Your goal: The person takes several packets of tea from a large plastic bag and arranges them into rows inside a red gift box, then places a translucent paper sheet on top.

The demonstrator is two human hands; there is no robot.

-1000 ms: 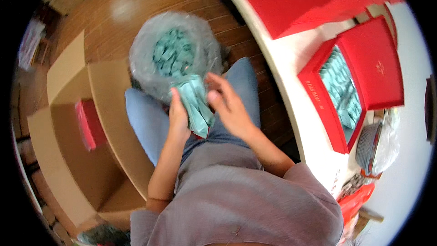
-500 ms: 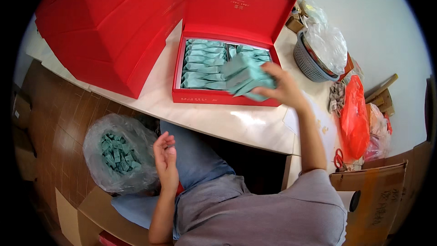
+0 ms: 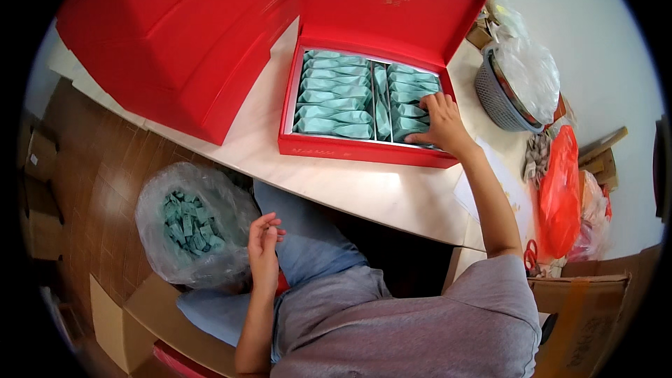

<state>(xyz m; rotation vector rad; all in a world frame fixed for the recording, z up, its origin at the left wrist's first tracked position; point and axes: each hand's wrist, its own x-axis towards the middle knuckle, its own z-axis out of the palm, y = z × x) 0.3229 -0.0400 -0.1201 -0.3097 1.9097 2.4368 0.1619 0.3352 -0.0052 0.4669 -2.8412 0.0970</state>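
Note:
An open red gift box [image 3: 364, 153] sits on the table, its lid tilted back. Rows of green foil sachets [image 3: 334, 103] fill its left section, a few stand in the narrow middle slot, and more lie in the right section. My right hand [image 3: 444, 126] reaches into that right section, thumb and fingers bent around the front sachets [image 3: 411, 124]; the palm hides part of them. Above my lap, my left hand [image 3: 264, 246] is raised with loosely bent fingers and nothing in it. Beside it, a clear plastic bag [image 3: 150, 227] holds many loose green sachets [image 3: 190, 222].
Large red boxes [image 3: 161, 49] stand stacked at the table's left. Right of the gift box are a grey basket [image 3: 500, 94] with clear plastic, a red plastic bag [image 3: 560, 192] and red scissors [image 3: 531, 257]. Cardboard boxes [image 3: 584, 315] stand at lower right and an open carton [image 3: 164, 318] at lower left.
My right hand has lowered its handful of green sachets into the box's right section. My left hand stays near the bag. The whole view has shifted slightly.

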